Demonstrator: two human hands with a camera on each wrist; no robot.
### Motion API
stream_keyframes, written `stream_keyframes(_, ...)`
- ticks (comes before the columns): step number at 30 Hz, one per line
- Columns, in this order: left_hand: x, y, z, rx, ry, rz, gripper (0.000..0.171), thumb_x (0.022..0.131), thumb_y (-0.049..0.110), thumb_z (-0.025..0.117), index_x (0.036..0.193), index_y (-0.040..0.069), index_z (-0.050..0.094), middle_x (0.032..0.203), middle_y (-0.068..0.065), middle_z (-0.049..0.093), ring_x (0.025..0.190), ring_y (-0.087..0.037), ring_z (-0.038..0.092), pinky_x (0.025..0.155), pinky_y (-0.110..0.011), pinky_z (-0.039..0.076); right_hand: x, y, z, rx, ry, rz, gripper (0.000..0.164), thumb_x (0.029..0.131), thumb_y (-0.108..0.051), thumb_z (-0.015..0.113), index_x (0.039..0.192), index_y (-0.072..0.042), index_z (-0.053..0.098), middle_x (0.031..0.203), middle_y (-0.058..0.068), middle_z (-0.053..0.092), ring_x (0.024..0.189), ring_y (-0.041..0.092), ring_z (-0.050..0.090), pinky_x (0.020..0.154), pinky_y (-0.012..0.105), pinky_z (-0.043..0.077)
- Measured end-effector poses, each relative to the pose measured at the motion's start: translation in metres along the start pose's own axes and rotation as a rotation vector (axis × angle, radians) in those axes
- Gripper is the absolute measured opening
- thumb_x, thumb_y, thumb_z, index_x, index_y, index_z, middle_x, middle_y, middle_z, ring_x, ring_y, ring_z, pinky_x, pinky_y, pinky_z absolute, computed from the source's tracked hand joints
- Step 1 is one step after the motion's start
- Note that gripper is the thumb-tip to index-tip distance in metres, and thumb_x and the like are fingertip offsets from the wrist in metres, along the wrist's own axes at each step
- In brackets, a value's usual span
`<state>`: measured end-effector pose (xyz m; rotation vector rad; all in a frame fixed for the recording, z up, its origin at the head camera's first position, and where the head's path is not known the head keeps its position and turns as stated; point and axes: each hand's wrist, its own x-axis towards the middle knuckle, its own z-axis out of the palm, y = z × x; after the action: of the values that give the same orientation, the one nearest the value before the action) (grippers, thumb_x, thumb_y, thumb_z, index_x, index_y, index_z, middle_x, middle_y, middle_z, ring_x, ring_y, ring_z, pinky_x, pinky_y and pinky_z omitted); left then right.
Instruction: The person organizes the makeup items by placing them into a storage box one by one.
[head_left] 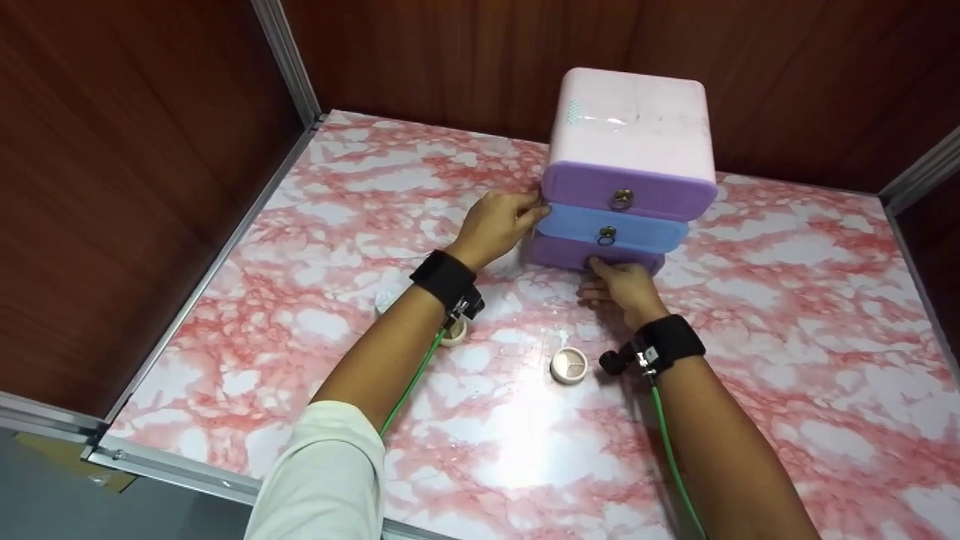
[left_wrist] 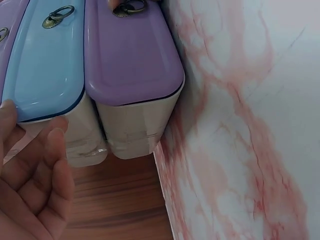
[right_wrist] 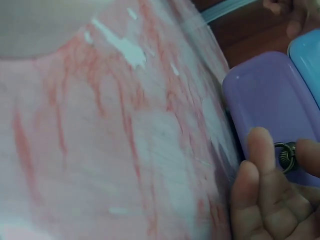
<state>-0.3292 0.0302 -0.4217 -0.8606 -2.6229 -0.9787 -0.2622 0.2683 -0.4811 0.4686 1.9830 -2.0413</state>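
A small drawer unit (head_left: 634, 124) with a pale pink top stands at the back of the table. Its drawer fronts are purple, light blue (left_wrist: 47, 65) and purple (left_wrist: 132, 50), each bearing a brass ring pull. My left hand (head_left: 495, 226) grips the unit's left edge, the thumb at the end of the blue front and the other fingers curled by its side wall. Low at the front, my right hand (head_left: 619, 289) has its thumb and a finger around the ring pull (right_wrist: 286, 156) of the bottom purple drawer. All the drawer fronts sit against the unit.
A small round container (head_left: 568, 365) stands between my forearms on the marbled tabletop (head_left: 315, 247). Another round container (head_left: 454, 332) and a pale item (head_left: 388, 296) are partly hidden by the left wrist. Wood-grain panels (head_left: 420, 67) border the table; green cables run along both forearms.
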Motion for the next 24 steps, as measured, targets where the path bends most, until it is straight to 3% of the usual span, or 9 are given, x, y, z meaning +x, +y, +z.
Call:
stream_keyframes(5,-0.0006,0.0008,0.0000,-0.025,-0.009,-0.020,0.035,0.097,0.046,0.056,0.122,0.025,0.070,0.081,0.008,0.067,0.069,-0.007,0.057,0.065,-0.027,0.045,0.0005,0.0010,0.0001,0.053,-0.001,-0.014,0.043,0.100,-0.024,0.057,0.126,0.009,0.052,0.077,0.011,0.070,0.072,0.024,0.071,0.069,0.034,0.057)
stream_keyframes(13,-0.0007,0.0008,-0.0002,-0.029,-0.022,-0.042,0.039,0.097,0.048,0.054,0.128,0.028,0.065,0.091,0.007,0.070,0.072,-0.008,0.057,0.066,-0.028,0.045,-0.0001,0.0018,0.0014,-0.028,0.012,-0.051,0.044,0.097,-0.025,0.063,0.115,0.015,0.056,0.073,0.007,0.066,0.061,0.015,0.066,0.064,0.031,0.056)
stream_keyframes(19,-0.0006,0.0012,-0.0001,-0.011,-0.013,-0.036,0.037,0.097,0.048,0.053,0.124,0.027,0.069,0.077,0.007,0.064,0.068,-0.009,0.055,0.064,-0.028,0.044,-0.0012,0.0020,0.0018,-0.051,0.020,-0.066,0.038,0.098,-0.021,0.061,0.116,0.013,0.057,0.073,0.007,0.066,0.060,0.014,0.063,0.062,0.029,0.056)
stream_keyframes(24,0.0003,0.0009,-0.0011,-0.003,-0.019,-0.039,0.035,0.098,0.049,0.053,0.118,0.027,0.071,0.076,0.006,0.064,0.069,-0.010,0.055,0.065,-0.030,0.044,-0.0053,0.0046,0.0029,-0.055,0.004,-0.068,0.036,0.097,-0.018,0.060,0.111,0.014,0.059,0.070,0.006,0.064,0.057,0.014,0.061,0.058,0.028,0.055)
